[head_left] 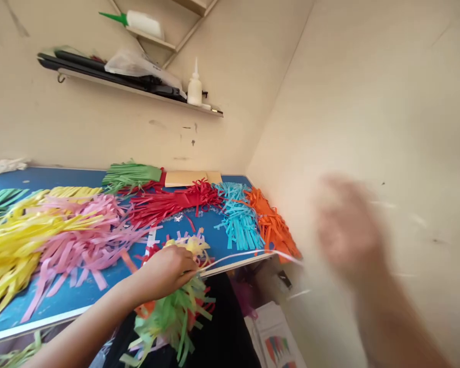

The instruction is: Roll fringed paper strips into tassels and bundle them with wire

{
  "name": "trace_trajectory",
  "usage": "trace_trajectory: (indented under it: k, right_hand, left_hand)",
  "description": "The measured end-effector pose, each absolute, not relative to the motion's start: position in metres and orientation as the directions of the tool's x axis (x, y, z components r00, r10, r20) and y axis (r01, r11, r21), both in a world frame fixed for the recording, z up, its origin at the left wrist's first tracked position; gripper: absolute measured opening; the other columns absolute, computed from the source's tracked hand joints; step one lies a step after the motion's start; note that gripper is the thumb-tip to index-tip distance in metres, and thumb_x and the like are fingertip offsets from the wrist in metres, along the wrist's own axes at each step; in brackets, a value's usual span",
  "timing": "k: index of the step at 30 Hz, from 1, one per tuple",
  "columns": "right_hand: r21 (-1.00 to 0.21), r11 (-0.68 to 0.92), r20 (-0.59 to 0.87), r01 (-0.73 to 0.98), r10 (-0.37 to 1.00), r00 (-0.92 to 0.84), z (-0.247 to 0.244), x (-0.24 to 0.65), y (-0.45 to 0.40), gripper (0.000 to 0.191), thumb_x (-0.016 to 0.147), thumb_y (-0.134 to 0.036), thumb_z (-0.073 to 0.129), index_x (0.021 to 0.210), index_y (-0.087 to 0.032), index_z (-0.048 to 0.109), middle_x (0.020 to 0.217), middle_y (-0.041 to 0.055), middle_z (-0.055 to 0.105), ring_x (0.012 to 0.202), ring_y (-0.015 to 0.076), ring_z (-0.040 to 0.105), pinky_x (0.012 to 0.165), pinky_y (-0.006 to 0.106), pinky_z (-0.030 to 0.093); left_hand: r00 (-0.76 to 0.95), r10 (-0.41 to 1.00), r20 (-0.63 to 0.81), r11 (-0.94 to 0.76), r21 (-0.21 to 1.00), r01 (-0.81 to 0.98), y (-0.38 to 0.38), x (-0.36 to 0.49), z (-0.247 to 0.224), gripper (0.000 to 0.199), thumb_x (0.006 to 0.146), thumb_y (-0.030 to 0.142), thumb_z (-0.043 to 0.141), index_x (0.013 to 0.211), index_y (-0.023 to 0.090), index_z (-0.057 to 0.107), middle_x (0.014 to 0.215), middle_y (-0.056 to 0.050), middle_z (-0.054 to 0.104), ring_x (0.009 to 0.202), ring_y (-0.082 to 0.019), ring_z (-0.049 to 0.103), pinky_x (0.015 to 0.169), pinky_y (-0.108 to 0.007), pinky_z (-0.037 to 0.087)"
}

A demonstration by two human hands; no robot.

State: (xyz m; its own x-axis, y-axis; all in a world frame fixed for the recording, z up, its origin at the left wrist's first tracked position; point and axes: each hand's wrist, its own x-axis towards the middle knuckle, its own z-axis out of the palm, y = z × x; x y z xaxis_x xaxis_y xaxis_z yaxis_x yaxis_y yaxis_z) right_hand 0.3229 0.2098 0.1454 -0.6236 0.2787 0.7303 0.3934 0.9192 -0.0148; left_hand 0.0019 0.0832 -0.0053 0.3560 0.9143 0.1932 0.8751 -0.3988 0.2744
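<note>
My left hand (168, 271) is closed at the table's front edge. It grips a multicoloured paper fringe garland (172, 309), whose green, orange and yellow strips hang over my lap, with more strips above the hand. From its fingertips a thin white string (245, 253) runs right, curving toward my other hand. My right hand (348, 230) is raised before the right wall and smeared by motion; its fingers cannot be made out. Whether it holds the string's far end cannot be told.
On the blue table (113, 278) lie yellow strips (11, 245), pink strips (88, 230), red strips (168, 202), light blue strips (239, 217) and orange strips (272, 220). Above, a wall shelf (138, 89) bears a glue bottle (194, 89). Printed paper (274, 337) lies below right.
</note>
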Motion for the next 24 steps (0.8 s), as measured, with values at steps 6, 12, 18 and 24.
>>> trace_trajectory:
  k: [6,12,18,24]
  right_hand:
    - [-0.497,0.828,0.071,0.26,0.337,-0.939,-0.009,0.175,0.167,0.028,0.086,-0.021,0.059,0.112,-0.017,0.069,0.098,0.0102,0.074,0.087,0.025,0.068,0.076,0.034,0.053]
    - [-0.646,0.724,0.108,0.241,0.399,-0.911,0.009,0.163,0.197,0.016,0.083,-0.024,0.064,0.073,-0.02,0.076,0.078,0.0041,0.073,0.074,0.0187,0.065,0.07,0.027,0.046]
    - [-0.754,0.623,0.256,0.21,0.573,-0.779,0.055,0.166,0.215,0.025,0.08,-0.038,0.064,0.068,-0.018,0.072,0.061,0.0006,0.066,0.054,0.0134,0.055,0.053,0.023,0.041]
    - [-0.557,0.764,0.489,0.325,0.618,-0.615,0.077,0.177,0.242,0.029,0.082,-0.042,0.062,0.066,-0.018,0.068,0.059,0.0001,0.062,0.056,0.0134,0.054,0.055,0.023,0.04]
  left_hand:
    - [0.373,0.904,0.209,-0.416,0.236,0.878,0.09,0.006,0.0,0.026,0.092,0.026,0.053,0.073,0.021,0.07,0.071,-0.003,0.069,0.07,-0.016,0.064,0.069,-0.027,0.045]
    - [-0.183,0.897,0.403,-0.033,0.473,0.88,0.041,-0.038,-0.046,0.024,0.09,0.03,0.056,0.111,0.026,0.067,0.102,-0.006,0.072,0.094,-0.021,0.065,0.09,-0.036,0.048]
    - [-0.749,0.626,0.216,0.232,0.866,0.443,-0.008,-0.006,-0.138,0.05,0.088,0.061,0.04,0.086,0.019,0.067,0.084,-0.008,0.073,0.08,-0.023,0.068,0.073,-0.035,0.056]
    - [-0.43,0.884,-0.183,0.303,0.925,0.229,-0.044,0.017,-0.128,0.065,0.084,0.074,0.037,0.083,0.018,0.07,0.063,-0.004,0.07,0.045,-0.02,0.065,0.033,-0.026,0.043]
